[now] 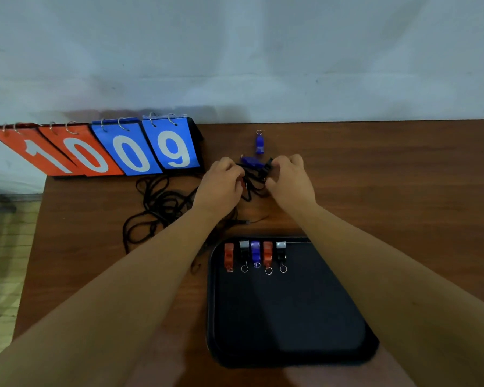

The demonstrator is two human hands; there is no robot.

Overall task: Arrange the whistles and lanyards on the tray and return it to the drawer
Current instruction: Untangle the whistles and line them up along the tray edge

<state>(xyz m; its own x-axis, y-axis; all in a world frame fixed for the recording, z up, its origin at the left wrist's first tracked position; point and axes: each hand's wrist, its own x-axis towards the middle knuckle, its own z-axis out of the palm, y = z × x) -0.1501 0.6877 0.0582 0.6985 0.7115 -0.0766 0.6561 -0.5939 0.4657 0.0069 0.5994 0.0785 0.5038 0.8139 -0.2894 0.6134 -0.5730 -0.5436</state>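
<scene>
Tray (285,317), whistles (255,254), lanyard (252,182), scoreboard (129,152) 10-09

Both bare forearms reach forward and converge, bringing the hands close together without touching. The left hand (221,182) lies knuckles up, its fingers curled onto a black cord tangle (252,183). The right hand (289,178) faces it, fingers and thumb curled, pinching the same tangle.

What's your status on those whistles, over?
Left grip and right grip both holding the lanyard tangle. Five whistles lined up on black tray. One blue whistle loose beyond; spare lanyards heaped left.
</scene>
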